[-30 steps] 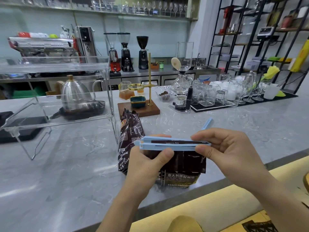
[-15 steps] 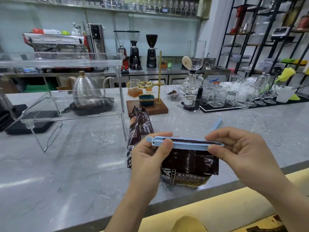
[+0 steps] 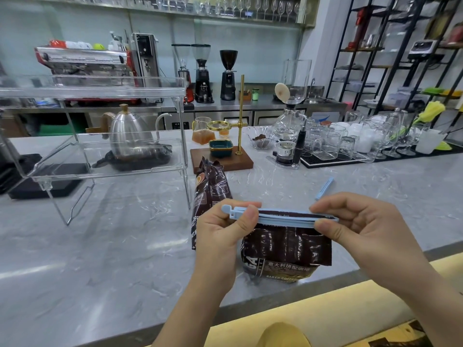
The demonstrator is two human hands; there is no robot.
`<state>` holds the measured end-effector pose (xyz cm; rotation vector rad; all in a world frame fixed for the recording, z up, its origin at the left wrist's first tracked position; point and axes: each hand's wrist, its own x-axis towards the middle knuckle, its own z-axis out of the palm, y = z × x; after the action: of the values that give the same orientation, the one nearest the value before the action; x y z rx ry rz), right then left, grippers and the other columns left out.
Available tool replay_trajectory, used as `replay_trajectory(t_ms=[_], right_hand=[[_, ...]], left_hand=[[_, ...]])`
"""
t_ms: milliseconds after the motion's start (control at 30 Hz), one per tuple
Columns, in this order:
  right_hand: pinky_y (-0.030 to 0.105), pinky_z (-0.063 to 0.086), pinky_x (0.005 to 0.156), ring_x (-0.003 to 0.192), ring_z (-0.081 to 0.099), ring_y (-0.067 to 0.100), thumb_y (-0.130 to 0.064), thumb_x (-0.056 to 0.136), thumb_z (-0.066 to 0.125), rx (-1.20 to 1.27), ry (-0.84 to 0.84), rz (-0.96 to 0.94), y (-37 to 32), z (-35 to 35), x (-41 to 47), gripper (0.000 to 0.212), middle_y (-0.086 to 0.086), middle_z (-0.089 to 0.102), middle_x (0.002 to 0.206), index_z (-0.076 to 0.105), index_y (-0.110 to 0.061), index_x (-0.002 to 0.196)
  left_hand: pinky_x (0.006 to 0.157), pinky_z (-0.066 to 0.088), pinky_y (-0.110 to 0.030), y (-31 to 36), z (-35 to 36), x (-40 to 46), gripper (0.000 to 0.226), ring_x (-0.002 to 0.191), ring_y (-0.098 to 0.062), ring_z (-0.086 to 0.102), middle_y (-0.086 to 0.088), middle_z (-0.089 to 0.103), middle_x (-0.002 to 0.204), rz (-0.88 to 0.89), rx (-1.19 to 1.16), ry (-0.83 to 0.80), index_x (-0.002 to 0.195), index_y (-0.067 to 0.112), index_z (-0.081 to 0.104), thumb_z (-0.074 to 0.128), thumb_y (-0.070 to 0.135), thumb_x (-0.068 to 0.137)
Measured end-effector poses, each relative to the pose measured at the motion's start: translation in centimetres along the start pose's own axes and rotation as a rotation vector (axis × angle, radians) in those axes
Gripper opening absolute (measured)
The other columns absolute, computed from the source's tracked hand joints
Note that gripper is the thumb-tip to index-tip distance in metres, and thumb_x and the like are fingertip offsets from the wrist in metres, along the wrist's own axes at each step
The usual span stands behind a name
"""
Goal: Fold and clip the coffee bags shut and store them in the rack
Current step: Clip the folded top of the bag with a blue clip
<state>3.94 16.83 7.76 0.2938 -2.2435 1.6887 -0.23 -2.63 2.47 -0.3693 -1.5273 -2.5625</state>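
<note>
So both hands, left hand (image 3: 220, 236) and right hand (image 3: 363, 229), pinch the clip (image 3: 283, 216) onto the near bag (image 3: 285, 254), while the second bag (image 3: 210, 189), spare clip (image 3: 325, 187) and rack (image 3: 100, 156) wait.

1. Grey marble-pattern counter (image 3: 100, 246) spans the foreground.
2. Steel back counter (image 3: 263, 102) runs along a pale blue-green wall (image 3: 263, 41).
3. Glass shelf (image 3: 225, 11) is mounted above.
4. Black metal shelving (image 3: 390, 58) stands far right.

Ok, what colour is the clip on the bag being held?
Light blue clip, clearest in the head view.
</note>
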Motion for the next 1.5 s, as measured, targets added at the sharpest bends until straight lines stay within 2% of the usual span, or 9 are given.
replay_trajectory(t_ms=[200,333,400,500,667,1000,1200,1333,1500], right_hand=[[0.014,0.057,0.067,0.070,0.073,0.005,0.009,0.076,0.068,0.011,0.005,-0.013,0.5,0.0,0.0,0.020,-0.005,0.079,0.083,0.071,-0.007,0.087],[0.017,0.058,0.068,0.073,0.073,0.009,-0.004,0.075,0.067,0.121,0.035,-0.025,0.9,0.6,-0.3,0.024,0.000,0.078,0.089,0.068,-0.010,0.098],[0.020,0.059,0.070,0.078,0.073,0.014,-0.008,0.072,0.066,0.232,0.022,-0.014,1.2,1.2,-0.7,0.039,0.007,0.076,0.094,0.063,-0.012,0.110],[0.023,0.059,0.073,0.087,0.074,0.018,-0.014,0.071,0.069,0.289,0.015,0.028,2.2,2.3,-1.1,0.045,0.009,0.075,0.096,0.061,-0.019,0.115],[0.015,0.055,0.068,0.087,0.072,0.005,-0.031,0.070,0.070,0.117,0.056,0.047,5.1,3.8,-1.5,0.027,-0.014,0.077,0.093,0.067,-0.029,0.097],[0.019,0.056,0.076,0.091,0.071,0.004,-0.036,0.084,0.061,0.120,0.260,-0.060,6.9,4.2,1.8,0.014,-0.014,0.076,0.096,0.067,-0.034,0.097],[0.047,0.056,0.090,0.100,0.072,0.019,-0.061,0.084,0.052,0.242,0.230,0.064,9.7,4.6,2.2,0.049,0.003,0.076,0.104,0.069,-0.022,0.109],[0.032,0.054,0.091,0.104,0.070,0.014,-0.058,0.085,0.047,0.177,0.282,0.029,10.5,5.1,1.9,0.054,-0.001,0.076,0.105,0.069,-0.016,0.110],[0.013,0.052,0.077,0.090,0.070,-0.002,-0.052,0.089,0.047,0.124,0.364,0.007,10.5,5.4,2.6,0.036,-0.020,0.076,0.092,0.070,-0.025,0.095]], left_hand=[[0.091,0.051,-0.047,-0.3,-0.1,-0.3,0.025,0.088,-0.026,0.066,-0.007,0.075,0.085,-0.027,0.022,0.018,0.084,0.019,0.082,0.081,0.038,0.068],[0.077,0.060,-0.029,-0.3,0.1,-0.4,0.025,0.084,-0.015,0.071,-0.003,0.077,0.085,-0.042,0.047,-0.041,0.085,0.023,0.080,0.082,0.043,0.070],[0.068,0.058,-0.019,-0.2,0.2,-0.6,0.020,0.078,-0.009,0.075,0.001,0.079,0.080,-0.037,0.139,-0.126,0.087,0.021,0.078,0.080,0.029,0.069],[0.074,0.058,-0.018,-1.2,0.4,-0.6,0.022,0.085,-0.007,0.077,0.007,0.082,0.087,-0.002,0.373,-0.227,0.093,0.021,0.078,0.083,0.010,0.075],[0.078,0.059,-0.022,-3.2,-0.1,0.0,0.024,0.092,-0.009,0.076,0.006,0.081,0.095,0.027,0.435,-0.148,0.097,0.025,0.075,0.082,0.034,0.075],[0.069,0.048,-0.005,-4.2,3.2,1.8,0.019,0.080,0.012,0.068,0.033,0.073,0.081,0.171,0.553,0.076,0.083,0.034,0.070,0.070,0.053,0.079],[0.054,0.041,-0.012,-6.0,3.8,2.2,0.044,0.056,-0.001,0.058,0.018,0.065,0.061,0.178,0.601,0.172,0.066,0.025,0.059,0.057,0.066,0.084],[0.071,0.056,-0.026,-7.2,2.6,0.7,0.036,0.078,-0.007,0.071,0.007,0.076,0.085,0.073,0.543,0.084,0.092,0.028,0.068,0.064,0.060,0.076],[0.071,0.056,-0.021,-7.9,2.1,0.2,0.036,0.080,-0.007,0.071,0.007,0.076,0.088,0.032,0.504,0.065,0.096,0.030,0.066,0.071,0.055,0.070]])
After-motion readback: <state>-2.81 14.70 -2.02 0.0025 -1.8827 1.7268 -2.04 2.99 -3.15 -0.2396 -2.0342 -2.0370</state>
